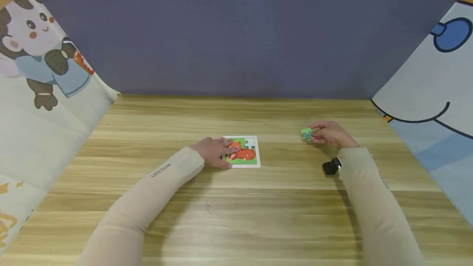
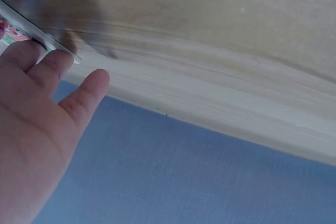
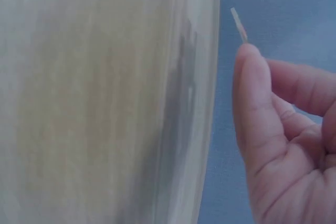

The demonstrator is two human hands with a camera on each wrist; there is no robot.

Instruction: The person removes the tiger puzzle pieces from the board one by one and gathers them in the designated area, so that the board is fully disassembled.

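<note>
A white-framed puzzle (image 1: 258,159) with an orange tiger on green lies on the table; a pale gap shows at its upper right. My left hand (image 1: 212,152) rests on its left side with fingers spread, and in the left wrist view the fingers of that hand (image 2: 42,108) lie at the frame's edge (image 2: 44,38). Off to the right, my right hand (image 1: 330,134) pinches a green and teal puzzle piece (image 1: 306,134) above the table. The right wrist view has the piece (image 3: 239,23) edge-on at the fingertips of this hand (image 3: 283,129).
The wooden table (image 1: 236,212) reaches back to a dark blue-grey curtain (image 1: 236,32). Printed cloths with cartoon figures hang at the left (image 1: 74,106) and right (image 1: 417,81). A small black device (image 1: 330,166) is attached at my right wrist.
</note>
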